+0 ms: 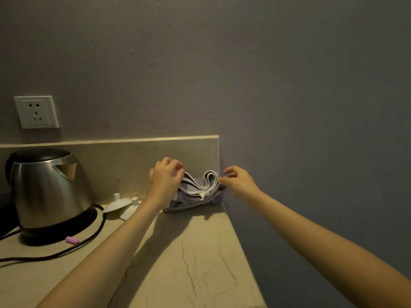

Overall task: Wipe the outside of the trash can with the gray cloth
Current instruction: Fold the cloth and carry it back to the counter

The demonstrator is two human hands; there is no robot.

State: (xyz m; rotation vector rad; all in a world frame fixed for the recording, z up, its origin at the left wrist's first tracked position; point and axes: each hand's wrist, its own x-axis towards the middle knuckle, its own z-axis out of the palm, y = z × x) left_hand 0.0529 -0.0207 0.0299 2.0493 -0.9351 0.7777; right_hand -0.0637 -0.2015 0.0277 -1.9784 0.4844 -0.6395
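- Right now the gray cloth (pixel 195 192) lies bunched up at the far right corner of the bench (pixel 195 258), pushed close to the low back ledge (pixel 124 156) and the wall (pixel 289 85).
- White trim runs along the folds of the cloth, and a small white tag hangs at the front.
- Over on the left, the left hand (pixel 165 176) sits on the left end of the cloth with its fingers curled down; it touches the cloth, but you cannot tell if it grips it.
- On the other side, the right hand (pixel 239 181) pinches the top right edge of the cloth between thumb and finger.
- Both bare arms reach far out across the bench.
- No trash can shows anywhere in this view.
- One container is here: a shiny metal kettle (pixel 47 192) with a black lid, standing on its black base at the left of the bench. The lid is shut, so you cannot see what is inside.
- A black cord (pixel 66 250) loops from the kettle base across the bench toward the left edge.
- A small pink thing (pixel 72 240) lies just beside the cord, in front of the kettle.
- Some small white plastic pieces (pixel 122 205) lie between the kettle and the cloth, partly hidden by the left arm.
- A white wall socket (pixel 36 112) sits on the wall above the kettle.
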